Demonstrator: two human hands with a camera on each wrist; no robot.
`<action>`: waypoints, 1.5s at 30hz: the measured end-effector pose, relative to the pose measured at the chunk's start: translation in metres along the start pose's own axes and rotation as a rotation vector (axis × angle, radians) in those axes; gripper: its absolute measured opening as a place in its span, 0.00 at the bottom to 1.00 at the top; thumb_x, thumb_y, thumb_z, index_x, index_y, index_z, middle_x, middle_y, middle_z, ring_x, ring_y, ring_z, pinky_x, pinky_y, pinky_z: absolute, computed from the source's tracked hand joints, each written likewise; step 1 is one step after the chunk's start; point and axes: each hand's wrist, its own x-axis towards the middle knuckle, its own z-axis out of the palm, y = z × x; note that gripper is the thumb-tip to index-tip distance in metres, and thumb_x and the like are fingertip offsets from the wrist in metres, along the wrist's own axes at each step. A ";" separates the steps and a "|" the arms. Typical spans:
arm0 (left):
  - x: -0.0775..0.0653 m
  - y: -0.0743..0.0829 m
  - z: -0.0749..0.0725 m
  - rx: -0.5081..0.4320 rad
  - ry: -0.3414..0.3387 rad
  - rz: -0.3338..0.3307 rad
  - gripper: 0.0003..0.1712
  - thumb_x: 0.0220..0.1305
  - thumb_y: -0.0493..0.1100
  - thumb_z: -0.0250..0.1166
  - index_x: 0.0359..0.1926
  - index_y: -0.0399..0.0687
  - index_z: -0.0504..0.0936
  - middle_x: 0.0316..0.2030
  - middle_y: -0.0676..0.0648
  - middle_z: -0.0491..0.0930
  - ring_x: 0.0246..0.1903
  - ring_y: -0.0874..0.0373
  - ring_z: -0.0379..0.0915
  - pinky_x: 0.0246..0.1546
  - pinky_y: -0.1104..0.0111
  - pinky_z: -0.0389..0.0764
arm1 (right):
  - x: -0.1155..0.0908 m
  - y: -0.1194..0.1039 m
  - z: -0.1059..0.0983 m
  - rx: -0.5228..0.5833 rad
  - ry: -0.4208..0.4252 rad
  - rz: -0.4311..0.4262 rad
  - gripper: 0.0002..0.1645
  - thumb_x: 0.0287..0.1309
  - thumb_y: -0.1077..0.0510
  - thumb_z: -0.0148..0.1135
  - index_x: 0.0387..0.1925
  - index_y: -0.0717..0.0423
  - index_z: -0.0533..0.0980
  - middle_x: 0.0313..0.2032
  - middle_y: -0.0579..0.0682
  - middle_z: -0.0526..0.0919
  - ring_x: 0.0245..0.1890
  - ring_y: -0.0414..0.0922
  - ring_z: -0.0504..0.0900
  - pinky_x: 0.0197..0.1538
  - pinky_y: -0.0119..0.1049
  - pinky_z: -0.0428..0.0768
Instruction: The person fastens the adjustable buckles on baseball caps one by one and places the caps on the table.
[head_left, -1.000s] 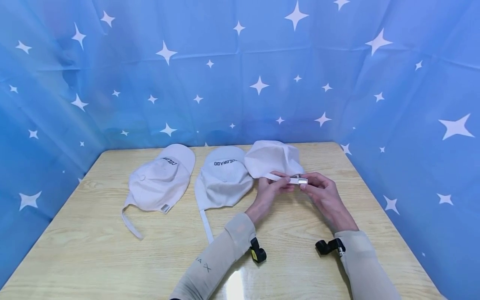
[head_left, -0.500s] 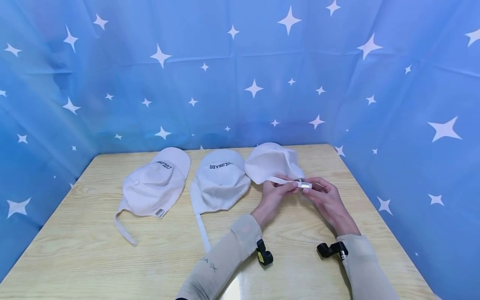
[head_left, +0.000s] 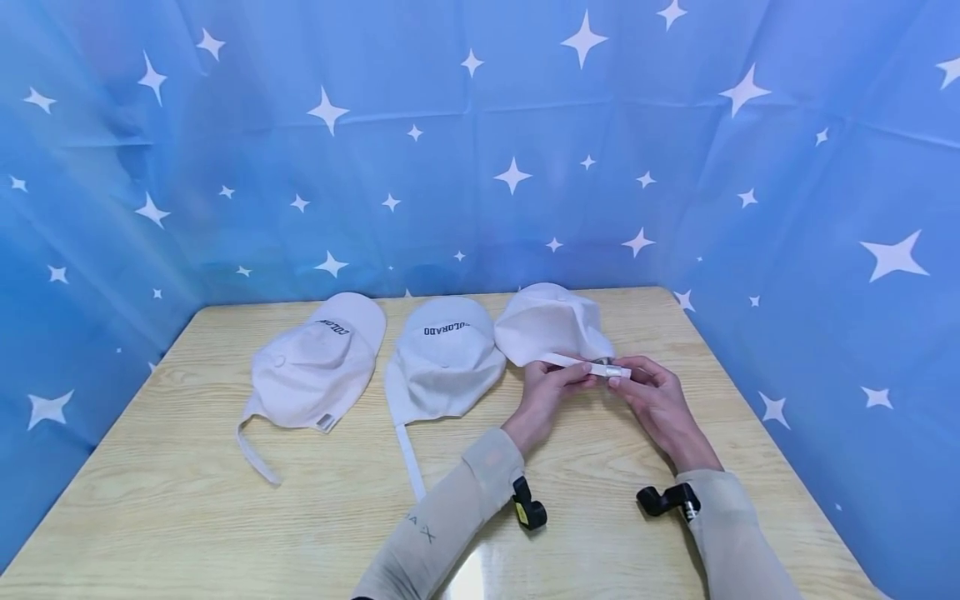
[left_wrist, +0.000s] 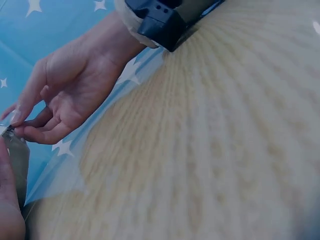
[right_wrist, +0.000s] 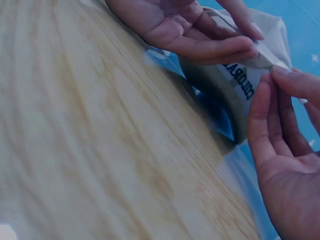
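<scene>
Strap end [head_left: 626, 372] farther past buckle [head_left: 613, 372], fingers [head_left: 574, 372] pinching

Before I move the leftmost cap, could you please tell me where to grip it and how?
I'd pinch its brim from above, at the far right end: it looks smooth and broad, while the crown is crumpled and the strap trails loose.

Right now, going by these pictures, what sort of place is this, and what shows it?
Probably a staged filming corner, indoors: a starry blue curtain hangs behind and along both sides of a wood-grain table, and wrist cameras sit at the person's cuffs.
</scene>
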 end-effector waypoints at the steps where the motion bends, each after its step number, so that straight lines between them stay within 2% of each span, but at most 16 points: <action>1: 0.000 0.000 -0.001 -0.003 -0.002 0.001 0.07 0.63 0.31 0.71 0.43 0.34 0.87 0.34 0.45 0.88 0.32 0.58 0.88 0.49 0.62 0.88 | 0.000 0.000 0.000 -0.001 0.000 0.001 0.15 0.66 0.73 0.61 0.47 0.54 0.84 0.44 0.46 0.84 0.42 0.39 0.86 0.49 0.29 0.87; 9: 0.000 -0.002 -0.004 -0.005 -0.034 0.008 0.07 0.63 0.29 0.71 0.43 0.34 0.87 0.34 0.46 0.88 0.32 0.59 0.88 0.44 0.68 0.89 | -0.002 0.002 -0.001 0.016 -0.009 0.008 0.16 0.67 0.74 0.60 0.47 0.54 0.84 0.44 0.46 0.84 0.43 0.39 0.86 0.49 0.29 0.87; 16: 0.001 -0.005 -0.002 -0.017 -0.045 0.033 0.08 0.65 0.28 0.68 0.44 0.30 0.85 0.32 0.46 0.88 0.31 0.59 0.88 0.42 0.69 0.89 | 0.000 0.003 -0.001 0.036 -0.030 0.000 0.17 0.67 0.74 0.60 0.48 0.55 0.84 0.44 0.47 0.84 0.42 0.40 0.86 0.48 0.29 0.87; 22: -0.001 -0.004 0.001 -0.004 -0.054 0.018 0.08 0.67 0.27 0.66 0.46 0.29 0.84 0.32 0.48 0.87 0.32 0.61 0.88 0.43 0.70 0.89 | 0.001 0.003 0.000 0.027 -0.026 0.001 0.17 0.66 0.74 0.61 0.49 0.54 0.85 0.44 0.47 0.83 0.43 0.39 0.85 0.48 0.27 0.86; 32: -0.001 0.003 0.002 0.007 0.004 -0.029 0.07 0.65 0.31 0.70 0.44 0.36 0.86 0.33 0.46 0.87 0.32 0.60 0.88 0.45 0.66 0.89 | 0.002 0.003 0.002 0.026 -0.014 -0.013 0.16 0.67 0.73 0.61 0.50 0.56 0.84 0.44 0.48 0.81 0.44 0.39 0.85 0.50 0.29 0.87; 36: -0.002 0.003 0.001 -0.004 0.023 -0.019 0.07 0.63 0.30 0.71 0.43 0.36 0.87 0.34 0.46 0.87 0.32 0.60 0.87 0.45 0.67 0.89 | 0.002 0.003 0.003 0.027 -0.008 -0.013 0.16 0.66 0.73 0.62 0.49 0.56 0.84 0.44 0.48 0.81 0.43 0.39 0.85 0.50 0.28 0.87; 45: -0.001 -0.003 -0.001 0.009 0.018 0.014 0.08 0.61 0.27 0.71 0.42 0.33 0.87 0.35 0.44 0.88 0.32 0.59 0.88 0.45 0.67 0.89 | 0.001 0.005 0.003 0.033 -0.012 -0.015 0.16 0.66 0.74 0.62 0.49 0.56 0.85 0.43 0.48 0.81 0.43 0.39 0.84 0.50 0.28 0.87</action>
